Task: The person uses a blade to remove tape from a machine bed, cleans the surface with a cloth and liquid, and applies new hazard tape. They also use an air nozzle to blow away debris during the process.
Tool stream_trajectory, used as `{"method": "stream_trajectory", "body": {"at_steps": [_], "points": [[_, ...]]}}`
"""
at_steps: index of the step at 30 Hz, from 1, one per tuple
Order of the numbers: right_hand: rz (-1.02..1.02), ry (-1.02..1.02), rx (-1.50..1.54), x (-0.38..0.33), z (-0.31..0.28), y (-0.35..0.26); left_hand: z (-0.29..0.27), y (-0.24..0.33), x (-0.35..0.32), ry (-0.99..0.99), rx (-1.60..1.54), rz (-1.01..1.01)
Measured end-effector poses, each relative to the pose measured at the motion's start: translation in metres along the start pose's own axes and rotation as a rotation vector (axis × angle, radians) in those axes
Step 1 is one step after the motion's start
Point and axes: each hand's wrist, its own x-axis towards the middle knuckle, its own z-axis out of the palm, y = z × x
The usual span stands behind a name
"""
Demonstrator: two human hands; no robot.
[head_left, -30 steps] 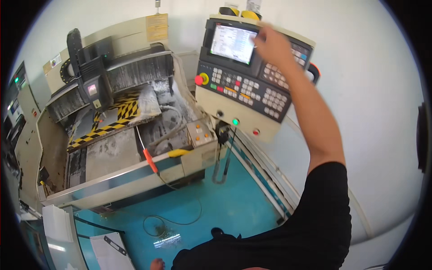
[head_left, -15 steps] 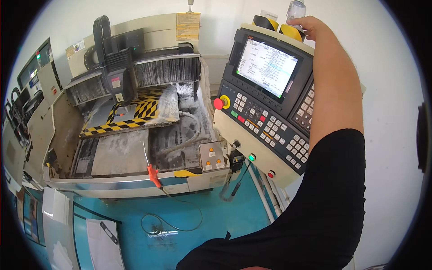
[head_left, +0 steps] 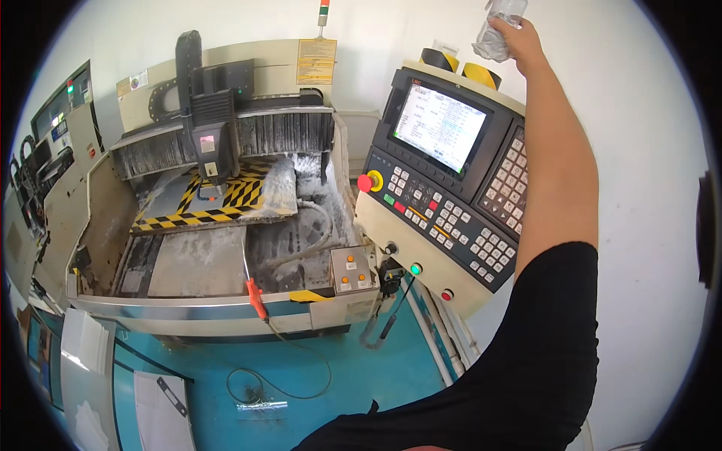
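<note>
My right hand (head_left: 520, 43) is raised at the top right, its bare arm stretched up from a black sleeve. The fingers are wrapped round a clear plastic container (head_left: 492, 46) with something greyish in it; its exact kind I cannot make out. It is held tilted in the air, above two rolls of black-and-yellow tape (head_left: 482, 74) on top of the control console (head_left: 425, 218). The console's lit screen (head_left: 440, 128) and keypads are just left of my arm. My left hand is out of view.
A CNC router (head_left: 207, 143) stands left, its bed (head_left: 259, 188) striped with tape and covered in pale dust. An orange-handled air gun (head_left: 256, 298) hangs over its front edge, hose trailing onto the blue floor (head_left: 361, 383). A red emergency stop (head_left: 365, 183) sticks out from the console.
My right hand has lifted the clear container up off the console top beside the tape rolls and tilted it. The whole view has shifted slightly.
</note>
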Motion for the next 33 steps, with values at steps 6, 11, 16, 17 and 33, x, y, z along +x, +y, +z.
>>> {"method": "stream_trajectory", "body": {"at_steps": [6, 11, 16, 17, 33], "points": [[0.041, -0.605, 0.699, -0.102, 0.036, -0.092, 0.044, 0.016, -0.112, 0.137, -0.132, -0.061], [-0.154, -0.983, 0.785, -0.275, 0.153, -0.118, 0.128, 0.016, -0.144, 0.218, -0.245, -0.572], [0.076, -1.382, 0.849, -0.507, 0.167, -0.1, 0.09, 0.071, -0.164, 0.559, -0.633, -0.798], [0.126, -1.444, 0.812, -0.57, 0.176, -0.089, 0.112, 0.075, -0.189, 0.744, -0.721, -0.914], [0.277, -2.555, 1.102, -1.096, 0.043, -0.643, 0.115, 0.028, -0.545, 1.125, -1.196, -1.332]]}}
